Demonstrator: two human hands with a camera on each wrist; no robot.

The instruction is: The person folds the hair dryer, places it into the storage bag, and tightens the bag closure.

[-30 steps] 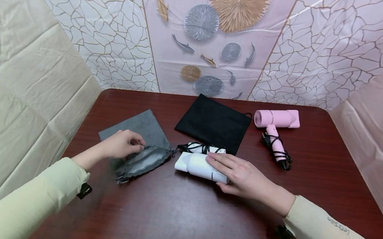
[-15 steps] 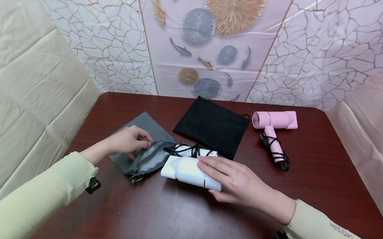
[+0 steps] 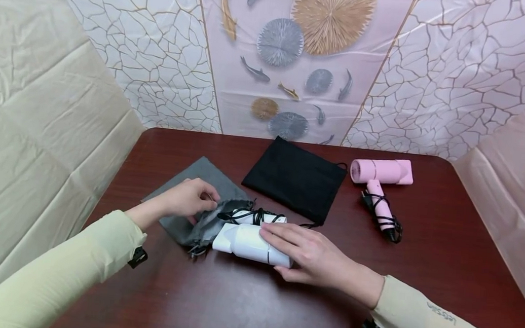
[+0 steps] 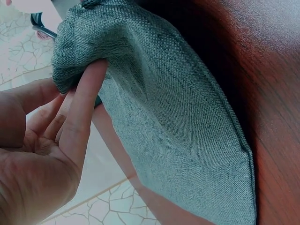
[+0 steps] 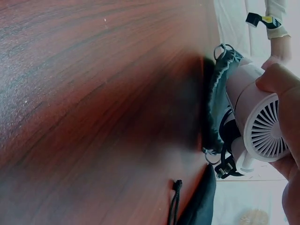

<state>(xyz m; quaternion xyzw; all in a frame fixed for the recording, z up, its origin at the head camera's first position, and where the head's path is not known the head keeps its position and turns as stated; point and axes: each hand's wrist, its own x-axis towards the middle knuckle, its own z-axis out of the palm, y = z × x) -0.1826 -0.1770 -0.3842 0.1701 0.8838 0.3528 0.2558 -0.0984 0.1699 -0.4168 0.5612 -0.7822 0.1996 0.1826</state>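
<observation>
My right hand (image 3: 313, 254) grips the barrel of a white hair dryer (image 3: 249, 243) by its rear end. Its handle is folded alongside, wrapped in a black cord (image 3: 259, 216). The nozzle points left, at the mouth of a grey drawstring pouch (image 3: 212, 226). The right wrist view shows the dryer's round vent (image 5: 268, 131) close up. My left hand (image 3: 191, 198) pinches the pouch's upper rim and holds the mouth open; the left wrist view shows thumb and fingers at the gathered cloth (image 4: 93, 51). How far the nozzle reaches inside is unclear.
A flat black pouch (image 3: 295, 179) lies behind the white dryer. Further right lies a pink hair dryer (image 3: 381, 171) with its cord wound round the handle. The dark red table (image 3: 442, 278) is bounded by cloth hangings at the back and sides.
My right hand has carried the white hair dryer left, up to the grey pouch's mouth. My left hand has shifted right, drawing the rim toward the dryer. The pink dryer and black pouch stay put.
</observation>
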